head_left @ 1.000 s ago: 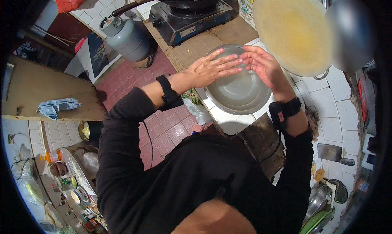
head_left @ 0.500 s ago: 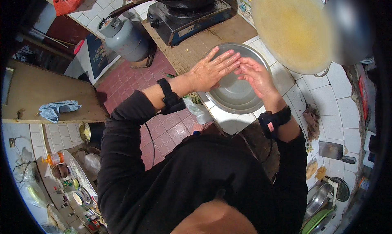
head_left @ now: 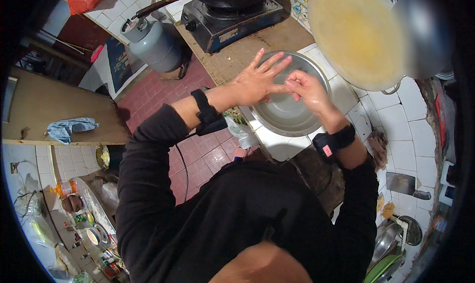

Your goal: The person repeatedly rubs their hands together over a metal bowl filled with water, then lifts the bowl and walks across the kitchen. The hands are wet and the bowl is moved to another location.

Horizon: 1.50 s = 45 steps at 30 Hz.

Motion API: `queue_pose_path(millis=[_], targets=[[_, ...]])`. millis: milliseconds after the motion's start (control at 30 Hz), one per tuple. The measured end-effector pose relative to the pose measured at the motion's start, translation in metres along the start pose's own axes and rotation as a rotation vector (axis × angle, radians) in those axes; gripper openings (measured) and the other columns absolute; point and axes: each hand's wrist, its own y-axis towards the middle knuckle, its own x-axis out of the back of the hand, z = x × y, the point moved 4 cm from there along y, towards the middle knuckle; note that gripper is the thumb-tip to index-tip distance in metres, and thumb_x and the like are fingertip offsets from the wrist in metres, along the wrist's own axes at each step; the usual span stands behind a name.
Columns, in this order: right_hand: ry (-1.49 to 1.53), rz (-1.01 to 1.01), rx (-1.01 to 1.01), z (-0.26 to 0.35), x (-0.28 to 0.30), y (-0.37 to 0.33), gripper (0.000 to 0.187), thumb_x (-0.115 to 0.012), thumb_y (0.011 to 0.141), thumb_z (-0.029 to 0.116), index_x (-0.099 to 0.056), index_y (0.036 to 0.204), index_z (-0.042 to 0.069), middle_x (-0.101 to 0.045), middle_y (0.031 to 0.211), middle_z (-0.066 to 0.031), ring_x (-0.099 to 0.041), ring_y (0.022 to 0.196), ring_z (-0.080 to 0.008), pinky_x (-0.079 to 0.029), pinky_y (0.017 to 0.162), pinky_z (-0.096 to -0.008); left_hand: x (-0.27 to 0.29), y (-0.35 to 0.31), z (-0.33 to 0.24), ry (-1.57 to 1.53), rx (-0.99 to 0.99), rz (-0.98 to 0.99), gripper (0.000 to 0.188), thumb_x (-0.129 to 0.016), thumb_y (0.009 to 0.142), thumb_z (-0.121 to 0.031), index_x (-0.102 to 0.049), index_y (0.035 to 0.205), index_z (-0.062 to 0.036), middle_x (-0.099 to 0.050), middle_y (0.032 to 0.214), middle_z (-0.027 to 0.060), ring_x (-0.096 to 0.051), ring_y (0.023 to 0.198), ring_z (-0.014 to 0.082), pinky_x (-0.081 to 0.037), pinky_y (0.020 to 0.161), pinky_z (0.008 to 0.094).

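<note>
White-tiled counter (head_left: 420,134) fills the 3 o'clock side. Gas cylinder (head_left: 153,44) at 11 o'clock. Steel bowl (head_left: 287,116) just right of centre on the counter. Over the bowl: left hand (head_left: 257,80), fingers spread, holding nothing; right hand (head_left: 307,87), fingers curled, touching the left fingertips.
</note>
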Motion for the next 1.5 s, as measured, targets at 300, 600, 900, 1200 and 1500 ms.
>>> queue_pose_path(millis=[300, 600, 900, 1200, 1500], targets=[[0.029, -0.084, 0.179, 0.032, 0.019, -0.004, 0.021, -0.05, 0.088, 0.01, -0.049, 0.108, 0.001, -0.053, 0.088, -0.0014, -0.05, 0.077, -0.0073, -0.041, 0.071, -0.0204, 0.006, -0.008, -0.007, -0.251, -0.015, -0.062, 0.07, -0.074, 0.061, -0.03, -0.046, 0.125, -0.0361, -0.015, 0.146, 0.0097, -0.003, 0.135, 0.0357, -0.001, 0.102, 0.0627], [-0.265, 0.035, 0.093, 0.026, 0.009, 0.009, 0.007, -0.054, 0.087, 0.008, -0.051, 0.089, 0.003, -0.05, 0.08, 0.0019, -0.044, 0.072, -0.0039, -0.039, 0.064, -0.0196, 0.014, -0.011, -0.014, -0.304, -0.084, -0.07, 0.049, -0.07, 0.062, -0.03, -0.061, 0.11, -0.0285, -0.032, 0.139, 0.0034, -0.005, 0.134, 0.0352, 0.006, 0.1, 0.0658], [-0.369, -0.095, 0.224, 0.036, 0.003, -0.001, 0.007, -0.057, 0.084, 0.008, -0.053, 0.082, 0.003, -0.051, 0.066, 0.0003, -0.045, 0.062, -0.0051, -0.037, 0.051, -0.0225, 0.011, -0.011, -0.018, -0.304, -0.096, -0.1, 0.046, -0.069, 0.062, -0.032, -0.063, 0.108, -0.0286, -0.031, 0.14, 0.0024, -0.002, 0.134, 0.0363, 0.009, 0.098, 0.0661], [0.072, -0.028, 0.124, 0.034, 0.001, -0.008, 0.018, -0.052, 0.085, 0.004, -0.05, 0.103, 0.0, -0.05, 0.083, 0.0014, -0.042, 0.067, -0.0012, -0.034, 0.054, -0.017, 0.016, -0.014, -0.017, -0.402, -0.037, -0.134, 0.04, -0.07, 0.063, -0.033, -0.066, 0.103, -0.0285, -0.027, 0.142, 0.0052, 0.001, 0.134, 0.0376, 0.01, 0.099, 0.0651], [0.153, -0.111, 0.165, 0.025, -0.001, -0.003, 0.017, -0.051, 0.085, 0.004, -0.049, 0.102, 0.001, -0.047, 0.079, 0.0036, -0.04, 0.064, -0.0005, -0.031, 0.05, -0.0157, 0.013, -0.011, -0.018, -0.392, -0.027, -0.157, 0.035, -0.067, 0.063, -0.032, -0.068, 0.098, -0.0261, -0.03, 0.14, 0.0056, -0.001, 0.135, 0.0353, 0.006, 0.1, 0.0654]])
